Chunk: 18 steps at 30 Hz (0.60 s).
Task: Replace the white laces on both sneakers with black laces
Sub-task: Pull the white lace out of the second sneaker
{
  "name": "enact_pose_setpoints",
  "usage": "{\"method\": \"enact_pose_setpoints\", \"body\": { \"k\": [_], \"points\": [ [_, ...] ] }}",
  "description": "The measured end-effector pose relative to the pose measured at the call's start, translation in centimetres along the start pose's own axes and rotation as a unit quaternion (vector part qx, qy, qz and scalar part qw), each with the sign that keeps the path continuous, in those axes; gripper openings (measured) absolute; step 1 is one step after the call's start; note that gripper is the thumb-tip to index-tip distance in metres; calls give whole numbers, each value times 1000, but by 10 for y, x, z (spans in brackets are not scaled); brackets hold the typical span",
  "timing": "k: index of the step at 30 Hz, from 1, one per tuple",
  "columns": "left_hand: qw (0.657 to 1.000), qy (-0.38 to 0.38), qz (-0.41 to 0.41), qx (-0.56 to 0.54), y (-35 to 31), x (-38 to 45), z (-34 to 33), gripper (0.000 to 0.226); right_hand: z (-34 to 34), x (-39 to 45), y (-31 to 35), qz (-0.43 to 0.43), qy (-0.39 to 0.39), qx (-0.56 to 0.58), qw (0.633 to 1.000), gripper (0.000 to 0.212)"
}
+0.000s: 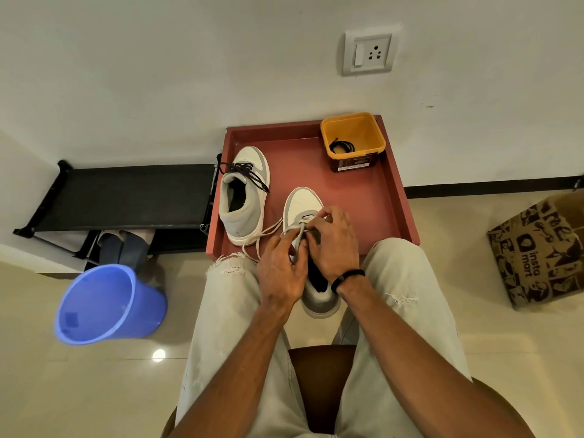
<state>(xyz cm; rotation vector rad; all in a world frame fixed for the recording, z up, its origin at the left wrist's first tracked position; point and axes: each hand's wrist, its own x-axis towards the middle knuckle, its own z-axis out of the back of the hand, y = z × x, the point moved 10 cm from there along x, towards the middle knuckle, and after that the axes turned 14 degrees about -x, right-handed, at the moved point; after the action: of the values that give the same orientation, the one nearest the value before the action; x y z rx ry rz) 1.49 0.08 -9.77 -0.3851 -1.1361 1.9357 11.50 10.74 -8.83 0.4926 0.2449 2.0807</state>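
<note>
On the red tray (pixel 392 197), right sneaker (pixel 305 202) — toe toward wall, hands (pixel 308 251) pinching white lace (pixel 268 232)

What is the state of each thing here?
Left sneaker: black laces in, untied.
Right sneaker: white lace partly out.
Left hand: pinches white lace.
Right hand: grips lace.
Yellow tub: open, holds black lace.
Blue bucket: tilted.

Near sneaker (pixel 305 203) lacing under both hands, tub label (pixel 350 166) print too small.
</note>
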Motion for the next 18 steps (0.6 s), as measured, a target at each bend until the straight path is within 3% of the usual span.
{"method": "enact_pose_setpoints", "body": {
  "k": [4,9,11,14,15,16,18],
  "points": [
    [1000,-9,0,-12,2,0,1,40,1,-3,-12,-67,-3,151,986,4],
    [999,-17,7,-30,4,0,2,38,1,-8,-39,-207,-3,291,934,7],
    [999,-16,4,-39,2,0,2,37,-5,-15,-57,-299,-8,373,878,12],
    [999,-20,0,-32,-1,-1,2,35,-19,-34,-74,-445,-8,507,738,14],
    [999,-21,-1,-31,-2,-1,2,35,-22,-37,-75,-463,-5,526,713,15],
    [999,-23,0,-34,-2,-1,3,35,-21,-36,-74,-457,-2,529,715,16],
    [999,-26,3,-41,-2,-1,4,34,-11,-27,-71,-398,-3,480,782,26]
  ]
}}
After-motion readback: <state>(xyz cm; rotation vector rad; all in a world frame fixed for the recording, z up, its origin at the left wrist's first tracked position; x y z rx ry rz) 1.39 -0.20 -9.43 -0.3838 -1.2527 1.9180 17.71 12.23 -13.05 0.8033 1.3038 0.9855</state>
